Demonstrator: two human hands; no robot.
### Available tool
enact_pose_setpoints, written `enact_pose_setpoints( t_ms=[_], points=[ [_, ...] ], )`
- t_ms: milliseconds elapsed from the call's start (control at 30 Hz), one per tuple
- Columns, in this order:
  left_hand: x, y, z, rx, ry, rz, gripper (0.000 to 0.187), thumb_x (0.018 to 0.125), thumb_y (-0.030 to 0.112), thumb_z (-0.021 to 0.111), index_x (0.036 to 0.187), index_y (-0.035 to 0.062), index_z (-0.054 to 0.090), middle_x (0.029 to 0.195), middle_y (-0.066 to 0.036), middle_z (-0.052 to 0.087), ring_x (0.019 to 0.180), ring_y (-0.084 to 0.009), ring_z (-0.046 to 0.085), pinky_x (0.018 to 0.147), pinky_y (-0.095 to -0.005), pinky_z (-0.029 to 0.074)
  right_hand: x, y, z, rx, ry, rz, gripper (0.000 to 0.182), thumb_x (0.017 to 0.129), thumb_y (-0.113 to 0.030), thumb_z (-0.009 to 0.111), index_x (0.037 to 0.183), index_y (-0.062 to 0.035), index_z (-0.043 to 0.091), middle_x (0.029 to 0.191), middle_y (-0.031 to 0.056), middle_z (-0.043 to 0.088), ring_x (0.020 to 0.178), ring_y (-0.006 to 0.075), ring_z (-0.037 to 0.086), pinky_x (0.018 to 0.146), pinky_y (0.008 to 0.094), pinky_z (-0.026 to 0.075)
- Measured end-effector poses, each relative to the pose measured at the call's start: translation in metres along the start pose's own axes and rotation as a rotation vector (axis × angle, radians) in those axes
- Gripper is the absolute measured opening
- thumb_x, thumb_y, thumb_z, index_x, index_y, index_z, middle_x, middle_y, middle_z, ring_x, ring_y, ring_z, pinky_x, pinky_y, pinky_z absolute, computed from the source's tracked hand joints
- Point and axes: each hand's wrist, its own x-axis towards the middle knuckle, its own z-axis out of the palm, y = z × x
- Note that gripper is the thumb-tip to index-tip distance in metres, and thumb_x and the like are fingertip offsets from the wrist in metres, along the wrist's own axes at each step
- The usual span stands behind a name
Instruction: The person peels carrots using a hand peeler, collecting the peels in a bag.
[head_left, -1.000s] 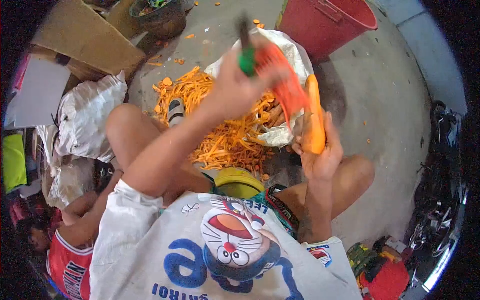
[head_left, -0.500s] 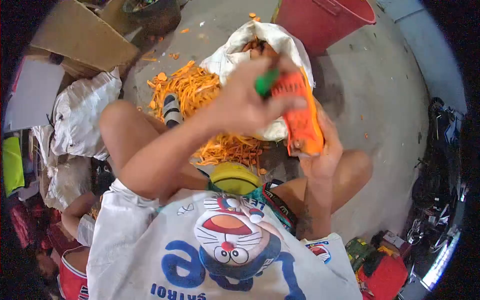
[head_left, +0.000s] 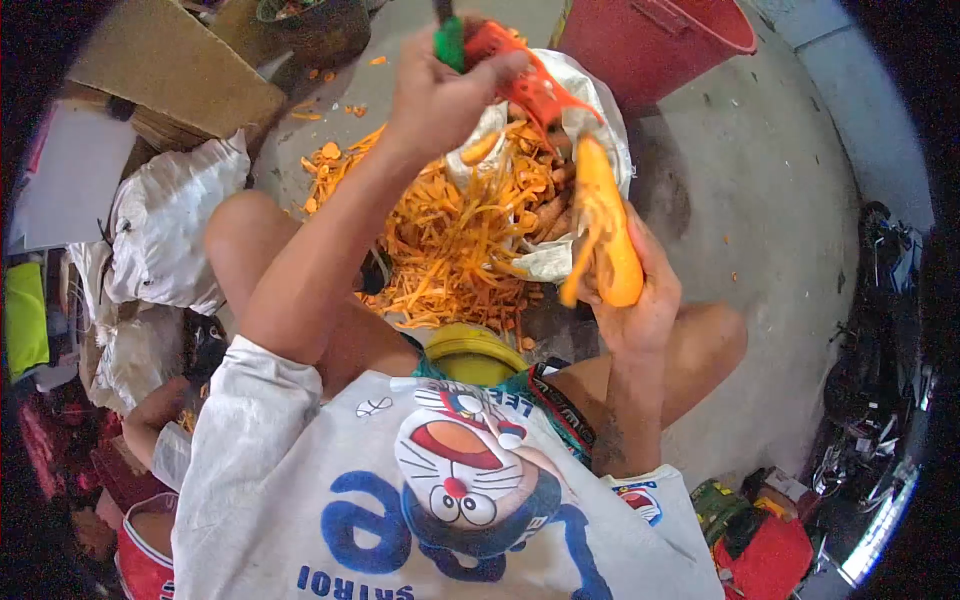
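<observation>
My left hand (head_left: 440,95) is closed around a green-handled tool (head_left: 450,45), which looks like a peeler. A red-orange flat piece with holes (head_left: 535,85) extends from this hand toward the right; blur hides how it joins the handle. My right hand (head_left: 645,290) grips the thick lower end of a large carrot (head_left: 615,255), tilted with its narrow end up. Brown patches mark its side and an orange strip (head_left: 580,265) hangs off it. Beneath the hands, orange peelings (head_left: 440,250) are heaped against an open white sack (head_left: 605,110) holding brownish carrots (head_left: 550,215).
A red bucket (head_left: 655,50) stands behind the sack. Between my legs is a yellow round object (head_left: 470,350). Cardboard (head_left: 170,70), a stuffed white sack (head_left: 180,225) and another person's arm (head_left: 155,425) are at left. Dark clutter (head_left: 865,330) lines the right edge.
My left hand has moved up and left with the tool, away from the carrot. The carrot's side is uncovered, with a strip hanging from it. My right hand stays nearly in place.
</observation>
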Motion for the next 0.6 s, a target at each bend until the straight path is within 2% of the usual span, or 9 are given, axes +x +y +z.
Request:
enact_pose_setpoints(
  t_ms=[133, 200, 267, 300, 400, 467, 500, 567, 600],
  points=[
    [-0.020, 0.009, 0.012, 0.159, 0.104, -0.135, 0.012, 0.089, 0.011, 0.075, 0.092, 0.0014, 0.070, 0.074, -0.001, 0.069, 0.066, -0.0074, 0.063, 0.060, -0.0256, 0.051, 0.008, -0.003, -0.007, 0.080, -0.058, 0.025, 0.048, 0.106, -0.036, 0.040, 0.140, -0.0040, 0.049, 0.097, 0.0086, 0.063, 0.072, 0.0132, 0.057, 0.051, 0.0253, 0.042],
    [-0.044, 0.019, 0.033, 0.288, -0.234, 0.243, 0.015, 0.091, 0.014, 0.075, 0.099, 0.0035, 0.068, 0.079, -0.001, 0.069, 0.066, -0.0100, 0.063, 0.059, -0.0240, 0.049, 0.010, 0.002, -0.007, 0.008, -0.002, 0.000, 0.048, 0.106, -0.034, 0.040, 0.142, -0.0045, 0.048, 0.099, 0.0092, 0.063, 0.072, 0.0130, 0.056, 0.051, 0.0245, 0.040],
    [-0.035, 0.005, 0.025, 0.227, -0.174, 0.114, 0.015, 0.090, 0.015, 0.076, 0.095, 0.0022, 0.069, 0.078, -0.001, 0.070, 0.068, -0.0093, 0.064, 0.061, -0.0255, 0.051, 0.009, 0.007, 0.018, -0.082, 0.346, -0.109, 0.048, 0.105, -0.033, 0.041, 0.142, -0.0022, 0.048, 0.102, 0.0107, 0.064, 0.074, 0.0150, 0.061, 0.052, 0.0262, 0.046],
    [-0.028, -0.002, 0.018, 0.176, -0.115, -0.004, 0.016, 0.088, 0.015, 0.077, 0.092, 0.0008, 0.070, 0.077, -0.001, 0.070, 0.069, -0.0086, 0.064, 0.064, -0.0270, 0.053, 0.005, 0.009, 0.016, -0.085, 0.349, -0.096, 0.048, 0.105, -0.033, 0.041, 0.142, -0.0022, 0.048, 0.102, 0.0107, 0.064, 0.074, 0.0150, 0.061, 0.052, 0.0262, 0.046],
    [0.011, -0.007, -0.016, 0.167, 0.109, 0.096, 0.016, 0.089, 0.015, 0.078, 0.087, 0.0012, 0.069, 0.079, -0.004, 0.073, 0.073, -0.0095, 0.068, 0.066, -0.0280, 0.055, 0.006, 0.008, 0.001, -0.044, 0.210, -0.090, 0.048, 0.105, -0.031, 0.042, 0.140, 0.0015, 0.049, 0.110, 0.0127, 0.066, 0.080, 0.0188, 0.067, 0.056, 0.0298, 0.054],
    [0.009, -0.005, -0.011, 0.136, 0.111, 0.090, 0.014, 0.090, 0.013, 0.077, 0.092, 0.0021, 0.068, 0.082, -0.004, 0.072, 0.076, -0.0089, 0.067, 0.069, -0.0285, 0.055, 0.012, 0.003, -0.015, 0.204, -0.221, 0.021, 0.050, 0.104, -0.032, 0.042, 0.139, 0.0031, 0.049, 0.103, 0.0119, 0.066, 0.075, 0.0188, 0.066, 0.053, 0.0297, 0.053],
    [-0.010, 0.003, 0.004, 0.082, 0.032, 0.052, 0.016, 0.090, 0.012, 0.077, 0.096, 0.0023, 0.067, 0.083, -0.004, 0.071, 0.079, -0.0089, 0.067, 0.071, -0.0285, 0.055, 0.014, 0.004, -0.011, 0.204, -0.221, 0.013, 0.050, 0.104, -0.032, 0.042, 0.139, 0.0031, 0.049, 0.103, 0.0119, 0.066, 0.075, 0.0188, 0.066, 0.053, 0.0297, 0.053],
    [-0.047, 0.012, 0.037, 0.163, -0.087, 0.125, 0.022, 0.089, 0.010, 0.076, 0.106, 0.0034, 0.063, 0.087, -0.003, 0.068, 0.084, -0.0094, 0.065, 0.074, -0.0281, 0.055, 0.014, 0.003, 0.018, -0.144, 0.308, -0.128, 0.051, 0.104, -0.035, 0.041, 0.141, 0.0005, 0.047, 0.087, 0.0078, 0.061, 0.063, 0.0138, 0.056, 0.045, 0.0258, 0.041],
    [-0.045, 0.007, 0.035, 0.157, -0.085, 0.118, 0.022, 0.089, 0.010, 0.076, 0.106, 0.0034, 0.063, 0.087, -0.003, 0.068, 0.084, -0.0094, 0.065, 0.074, -0.0281, 0.055, 0.011, 0.002, 0.015, -0.148, 0.314, -0.122, 0.051, 0.104, -0.035, 0.041, 0.141, 0.0005, 0.047, 0.087, 0.0078, 0.061, 0.063, 0.0138, 0.056, 0.045, 0.0258, 0.041]
  ],
)
